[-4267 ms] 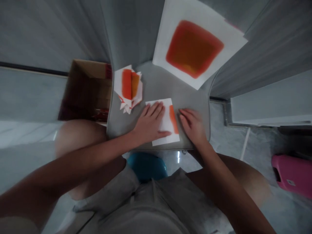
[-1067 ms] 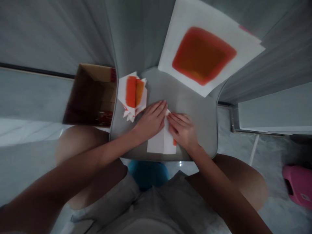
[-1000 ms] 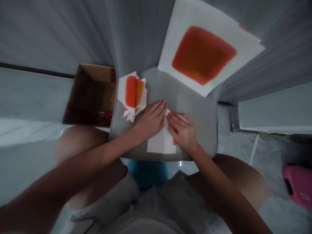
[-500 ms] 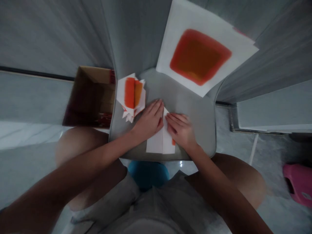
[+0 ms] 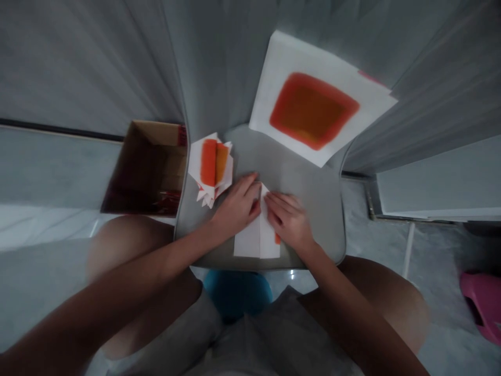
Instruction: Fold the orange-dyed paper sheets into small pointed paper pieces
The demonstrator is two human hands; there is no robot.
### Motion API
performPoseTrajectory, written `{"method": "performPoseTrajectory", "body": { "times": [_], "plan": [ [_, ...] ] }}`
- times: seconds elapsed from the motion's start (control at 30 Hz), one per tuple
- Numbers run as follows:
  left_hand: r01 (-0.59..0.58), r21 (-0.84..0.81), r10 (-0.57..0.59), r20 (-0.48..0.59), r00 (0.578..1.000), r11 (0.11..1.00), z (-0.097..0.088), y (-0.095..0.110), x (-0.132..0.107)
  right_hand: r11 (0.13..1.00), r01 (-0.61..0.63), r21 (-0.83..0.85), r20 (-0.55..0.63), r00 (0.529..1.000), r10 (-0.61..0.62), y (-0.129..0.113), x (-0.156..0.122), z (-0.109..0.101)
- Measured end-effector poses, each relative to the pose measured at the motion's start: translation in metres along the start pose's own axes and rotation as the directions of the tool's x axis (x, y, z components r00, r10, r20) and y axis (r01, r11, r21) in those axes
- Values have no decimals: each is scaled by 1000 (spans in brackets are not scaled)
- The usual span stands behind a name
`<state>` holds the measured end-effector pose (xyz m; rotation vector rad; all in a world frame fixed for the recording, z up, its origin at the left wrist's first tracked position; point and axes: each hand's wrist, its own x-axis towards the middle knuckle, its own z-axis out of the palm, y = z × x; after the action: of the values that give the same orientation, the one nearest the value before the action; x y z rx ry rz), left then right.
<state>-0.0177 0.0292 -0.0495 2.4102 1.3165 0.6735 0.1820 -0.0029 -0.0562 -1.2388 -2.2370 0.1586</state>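
Red marking is showing on the upper right corner of the cardboard box point(image 5: 158, 134), looking too dim and blurred to read. Red contents are lying in the box's shadow, too dark to identify; a pink object point(image 5: 485, 303) is running out of view at the right, and the grey chair seat point(image 5: 321, 219) is partly covering a teal object point(image 5: 237, 292). The white folded paper point(image 5: 248, 243) is lying near the seat's front edge, its long axis and centre crease pointing away from the person, its slanted far end partly hidden by the hands. The left hand point(image 5: 237, 209) is resting half open across its left side, fingers stretched; the right hand point(image 5: 288, 216) is bunching its fingertips on the right fold, and whether it is pinching, I cannot tell. Orange is peeking out beside it. Orange-patterned folded pieces point(image 5: 209, 162) are sitting beyond the left hand, and large orange-patterned sheets point(image 5: 313, 112) are leaning farther back.
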Motion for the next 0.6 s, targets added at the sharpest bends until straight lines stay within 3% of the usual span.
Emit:
{"method": "performPoseTrajectory", "body": {
  "times": [0.33,0.6],
  "plan": [
    [-12,33,12,7,1000,999,2,-2,-1,1000,-12,-15,38,999,13,-1,-1,0],
    [-150,158,132,118,984,976,0,-2,-2,1000,5,-31,47,999,-3,0,-1,-1]
  ]
}}
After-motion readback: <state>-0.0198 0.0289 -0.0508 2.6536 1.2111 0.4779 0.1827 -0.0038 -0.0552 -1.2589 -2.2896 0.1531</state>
